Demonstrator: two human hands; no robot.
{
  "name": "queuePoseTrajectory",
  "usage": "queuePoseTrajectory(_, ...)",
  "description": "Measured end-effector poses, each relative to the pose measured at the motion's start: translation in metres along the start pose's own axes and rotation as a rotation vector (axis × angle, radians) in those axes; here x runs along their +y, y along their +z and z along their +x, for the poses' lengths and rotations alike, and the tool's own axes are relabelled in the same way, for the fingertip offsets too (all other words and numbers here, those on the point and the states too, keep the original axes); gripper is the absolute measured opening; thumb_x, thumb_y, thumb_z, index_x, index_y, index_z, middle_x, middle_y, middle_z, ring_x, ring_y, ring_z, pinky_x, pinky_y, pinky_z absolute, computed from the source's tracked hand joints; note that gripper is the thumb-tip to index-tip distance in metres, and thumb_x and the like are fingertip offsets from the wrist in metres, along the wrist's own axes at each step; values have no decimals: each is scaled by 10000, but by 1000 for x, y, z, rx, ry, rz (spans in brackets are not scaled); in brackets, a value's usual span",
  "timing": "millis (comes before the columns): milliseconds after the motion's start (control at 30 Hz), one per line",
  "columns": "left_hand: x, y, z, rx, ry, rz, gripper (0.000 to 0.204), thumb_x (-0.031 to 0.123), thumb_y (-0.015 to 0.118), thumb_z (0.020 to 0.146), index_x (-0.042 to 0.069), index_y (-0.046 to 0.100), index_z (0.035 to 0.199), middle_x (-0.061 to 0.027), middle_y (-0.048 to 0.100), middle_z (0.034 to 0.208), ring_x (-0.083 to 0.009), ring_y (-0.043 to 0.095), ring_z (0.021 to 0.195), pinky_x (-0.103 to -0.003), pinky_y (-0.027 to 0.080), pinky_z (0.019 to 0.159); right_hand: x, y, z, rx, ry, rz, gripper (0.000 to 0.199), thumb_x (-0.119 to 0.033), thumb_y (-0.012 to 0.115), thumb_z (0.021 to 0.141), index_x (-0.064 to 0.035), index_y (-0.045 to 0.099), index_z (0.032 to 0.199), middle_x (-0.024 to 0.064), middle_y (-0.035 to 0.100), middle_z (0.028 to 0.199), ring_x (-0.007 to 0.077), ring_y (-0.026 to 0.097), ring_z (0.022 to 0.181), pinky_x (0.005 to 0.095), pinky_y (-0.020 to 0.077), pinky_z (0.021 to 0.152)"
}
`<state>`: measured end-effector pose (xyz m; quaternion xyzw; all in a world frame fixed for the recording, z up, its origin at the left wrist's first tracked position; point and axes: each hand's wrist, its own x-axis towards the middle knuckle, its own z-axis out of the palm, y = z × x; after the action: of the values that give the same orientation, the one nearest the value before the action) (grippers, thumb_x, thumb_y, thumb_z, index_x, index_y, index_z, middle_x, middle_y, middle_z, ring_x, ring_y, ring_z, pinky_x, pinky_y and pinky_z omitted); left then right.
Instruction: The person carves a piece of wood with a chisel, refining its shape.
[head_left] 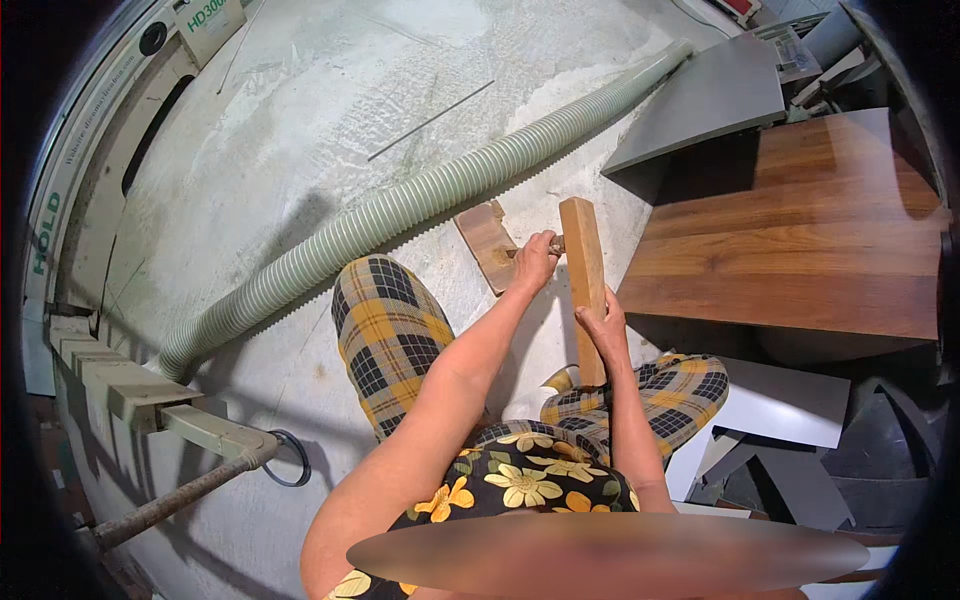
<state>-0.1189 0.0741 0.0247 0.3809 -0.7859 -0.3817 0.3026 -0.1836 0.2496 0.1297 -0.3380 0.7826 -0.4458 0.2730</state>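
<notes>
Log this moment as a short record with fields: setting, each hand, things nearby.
setting: dusty concrete floor, seen from above; person in yellow plaid trousers
left hand: closed on a small tool handle pressed against the wooden block
right hand: grips the wooden block lower down, holding it upright
behind the block: small brown board flat on the floor
left of it: ribbed green hose running diagonally
right side: stacked wood-grain panel and grey panel
lower left: metal rod with ring
</notes>
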Motion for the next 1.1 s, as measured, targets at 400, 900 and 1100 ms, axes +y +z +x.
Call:
queuePoseTrajectory(400,4,-4,-1,-28,-20,-4,365,85,648,761,93,542,1110,-167,595,1008,-365,598,953,-482,483,798,-5,-1,-2,-8,45,27,619,-200,681,732,-19,511,1299,99,647,1033,156,609,882,310,498,793)
queuePoseTrajectory(900,9,-7,-2,-1,-20,-15,335,78,628,756,95,555,1083,-163,596,988,-366,593,948,-483,477,793,2,0,0,10,27,11,569,-193,659,731,-32,534,1262,69,643,990,137,596,856,296,489,775)
queuePoseTrajectory(1100,10,-9,-3,-12,-23,-12,334,77,630,758,92,553,1083,-164,596,988,-362,590,954,-479,477,802,0,-1,0,-27,58,29,608,-196,677,729,-27,513,1290,109,641,1048,176,608,925,316,487,828)
